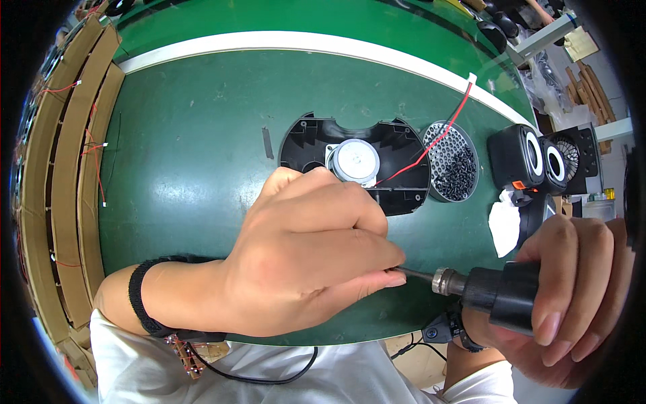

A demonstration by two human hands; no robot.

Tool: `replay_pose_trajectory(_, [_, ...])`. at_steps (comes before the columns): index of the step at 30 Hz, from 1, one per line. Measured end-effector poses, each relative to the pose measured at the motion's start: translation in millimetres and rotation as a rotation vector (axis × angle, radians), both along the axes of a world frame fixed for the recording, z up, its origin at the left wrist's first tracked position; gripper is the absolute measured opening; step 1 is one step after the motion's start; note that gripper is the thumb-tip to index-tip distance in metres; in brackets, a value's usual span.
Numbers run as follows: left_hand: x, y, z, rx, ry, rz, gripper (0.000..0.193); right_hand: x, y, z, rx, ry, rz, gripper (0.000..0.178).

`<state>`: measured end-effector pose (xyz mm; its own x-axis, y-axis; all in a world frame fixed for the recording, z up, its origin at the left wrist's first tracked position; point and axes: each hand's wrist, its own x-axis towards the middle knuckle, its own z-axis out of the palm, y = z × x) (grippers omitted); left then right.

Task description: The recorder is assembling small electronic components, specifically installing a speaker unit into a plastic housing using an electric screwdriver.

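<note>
My right hand (572, 289) is wrapped round a black power screwdriver (501, 293), which lies sideways with its thin bit pointing left. The bit's tip meets the fingertips of my left hand (316, 249). Those fingers are closed in a pinch, and whatever they hold is too small or hidden to make out. Just beyond my left hand lies an open black plastic speaker housing (404, 145), partly covered by the knuckles. A round speaker driver (356, 160) with a pale back sits inside it. From the driver a red and black wire (437, 140) runs up right to a white plug.
Beside the housing stands a round perforated dish (436, 131) of small black screws (459, 176). Black speaker units (517, 156) and a white crumpled piece (504, 225) are at the right. Cardboard trays (66, 188) with wires line the left edge. A white strip (289, 40) crosses the back.
</note>
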<state>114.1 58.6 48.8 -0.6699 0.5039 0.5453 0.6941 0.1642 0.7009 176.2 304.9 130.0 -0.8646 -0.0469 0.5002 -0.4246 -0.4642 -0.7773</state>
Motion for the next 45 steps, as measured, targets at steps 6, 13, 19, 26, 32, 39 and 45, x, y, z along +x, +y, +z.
replay_pose_trajectory(6, [-2, -4, 0, -0.038, -0.012, -0.006, 0.021, -8, -19, 69, 0.551, -0.984, -0.037, 0.032])
replay_pose_trajectory(13, [-3, -3, 2, -0.04, -0.017, -0.029, 0.024, -13, -38, 64, 0.32, -0.909, 0.012, 0.032])
replay_pose_trajectory(19, [-24, -21, 16, 0.105, -0.018, -0.007, 0.017, -33, -38, 18, 0.332, -0.189, 0.107, 0.028])
replay_pose_trajectory(26, [-41, -34, 22, 0.775, -1.208, -0.059, 0.017, -40, -31, 9, 0.066, -0.068, -0.053, 0.03])
replay_pose_trajectory(32, [-28, -27, -1, -0.49, 0.222, 0.232, 0.081, -30, -5, 49, 1.062, -0.267, -0.126, 0.034])
replay_pose_trajectory(39, [-33, -21, -20, -0.392, 0.198, 0.18, 0.056, -62, -39, 12, -0.187, 0.032, -0.105, 0.026])
replay_pose_trajectory(45, [-28, -19, -26, -0.437, 0.236, 0.195, 0.042, -85, -53, -4, 0.006, 0.016, -0.087, 0.019])
